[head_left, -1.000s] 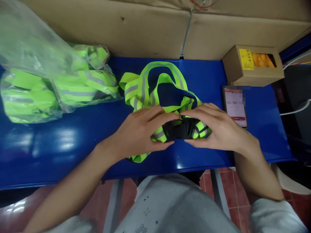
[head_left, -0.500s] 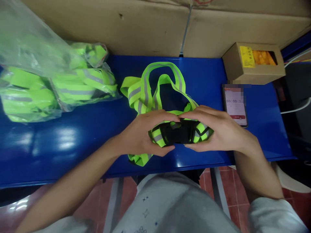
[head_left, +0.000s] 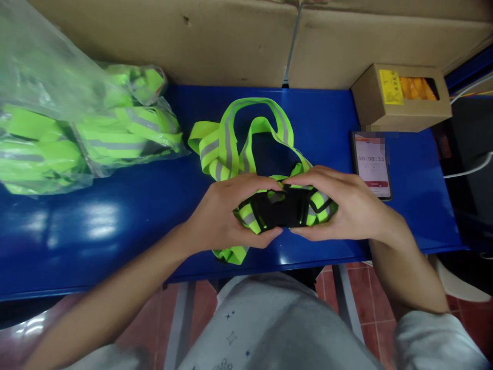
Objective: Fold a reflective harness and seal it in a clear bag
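A black plastic side-release buckle (head_left: 283, 209) lies between my hands, its two halves joined or nearly joined; I cannot tell if it is latched. My left hand (head_left: 234, 210) grips its left half, thumb below and fingers along the top. Around the right half and the webbing beside it, my right hand (head_left: 333, 203) is closed. Neon yellow-green webbing with a grey reflective stripe (head_left: 285, 126) runs from the buckle and lies in loops on the blue table beyond my hands. A bunched strap end (head_left: 232, 255) shows below my left hand.
Clear plastic bags of similar reflective straps (head_left: 127, 141) are piled at the left of the blue table (head_left: 127, 246). To the right lie a phone with a running timer (head_left: 370, 164) and a small cardboard box (head_left: 412, 110) with orange contents. Large cartons (head_left: 239, 46) stand along the back.
My left hand and the left buckle half have shifted slightly, and the halves look closer together. The strap end below my left hand has moved a little right.
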A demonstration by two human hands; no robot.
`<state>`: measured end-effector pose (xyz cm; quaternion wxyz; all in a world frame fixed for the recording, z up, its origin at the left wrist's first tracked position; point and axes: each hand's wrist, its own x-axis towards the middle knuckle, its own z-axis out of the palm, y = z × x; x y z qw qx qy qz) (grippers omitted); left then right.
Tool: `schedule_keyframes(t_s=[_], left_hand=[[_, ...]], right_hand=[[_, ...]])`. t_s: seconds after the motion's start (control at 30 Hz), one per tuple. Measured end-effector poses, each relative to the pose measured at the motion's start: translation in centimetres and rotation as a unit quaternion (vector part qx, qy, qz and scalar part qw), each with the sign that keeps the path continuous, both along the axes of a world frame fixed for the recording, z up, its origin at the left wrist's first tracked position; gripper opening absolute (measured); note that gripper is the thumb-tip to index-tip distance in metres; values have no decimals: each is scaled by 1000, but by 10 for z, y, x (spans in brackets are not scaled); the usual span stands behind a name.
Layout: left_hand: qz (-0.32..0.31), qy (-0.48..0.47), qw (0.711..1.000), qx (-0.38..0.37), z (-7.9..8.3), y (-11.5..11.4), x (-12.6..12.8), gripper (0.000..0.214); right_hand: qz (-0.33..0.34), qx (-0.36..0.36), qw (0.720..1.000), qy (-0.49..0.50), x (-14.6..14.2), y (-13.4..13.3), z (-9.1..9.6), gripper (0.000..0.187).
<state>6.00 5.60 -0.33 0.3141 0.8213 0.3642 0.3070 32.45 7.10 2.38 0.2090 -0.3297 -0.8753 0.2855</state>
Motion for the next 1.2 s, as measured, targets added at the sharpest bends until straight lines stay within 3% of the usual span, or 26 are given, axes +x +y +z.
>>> schedule_keyframes(t_s=[0.17, 0.37, 0.5, 0.73, 1.07, 1.2], left_hand=[[-18, -40, 998, -52, 2, 2, -1, 42], [-4, -62, 995, -83, 1, 1, 2, 37], [33, -14, 999, -13, 1, -1, 4, 35], [45, 38, 993, 100, 1, -5, 5, 34], [61, 113, 942, 309, -12, -1, 4, 41], [61, 125, 936, 323, -13, 2, 1, 43]], right_hand=[[19, -17, 1000, 16, -1, 0, 1, 53], [-7, -36, 998, 46, -4, -1, -3, 51], [-8, -36, 998, 46, -5, 0, -6, 52], [-8, -13, 1000, 17, -5, -1, -3, 54], [-18, 36, 999, -32, -1, -3, -5, 56], [-17, 83, 995, -50, 1, -1, -7, 53]])
